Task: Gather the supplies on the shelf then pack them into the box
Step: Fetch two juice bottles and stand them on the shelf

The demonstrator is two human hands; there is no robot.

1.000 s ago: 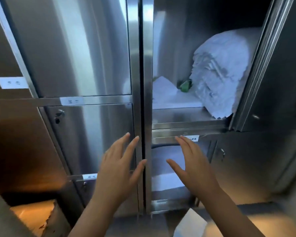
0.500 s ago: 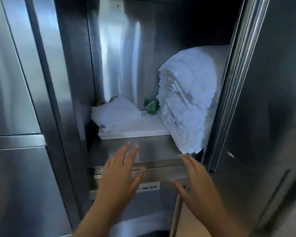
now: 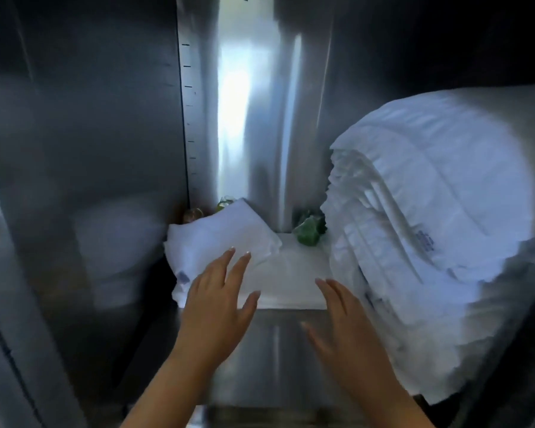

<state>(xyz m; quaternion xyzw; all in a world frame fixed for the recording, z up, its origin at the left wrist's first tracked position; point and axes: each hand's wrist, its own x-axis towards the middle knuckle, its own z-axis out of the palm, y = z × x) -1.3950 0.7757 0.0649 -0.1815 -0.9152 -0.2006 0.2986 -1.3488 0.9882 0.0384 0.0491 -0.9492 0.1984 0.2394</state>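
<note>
A steel shelf [image 3: 269,341] inside an open cabinet holds white supplies. A flat white pad [image 3: 291,282] lies at the back, with a smaller folded white pad [image 3: 217,239] on its left part. A tall bulging stack of white pads [image 3: 430,242] fills the right side. My left hand [image 3: 220,301] reaches in with straight, spread fingers over the front left edge of the pads; contact is unclear. My right hand [image 3: 343,329] hovers open above the shelf, just left of the big stack. Neither hand holds anything. No box is in view.
A green crumpled item [image 3: 308,233] sits at the back between the pads and the stack. Small greenish and brownish things [image 3: 207,210] peek out behind the folded pad. Steel walls [image 3: 105,149] close in on the left and back.
The view has moved up and into the open compartment. Both hands have gone from below the shelf's front lip to over the shelf, the left one reaching the folded pads.
</note>
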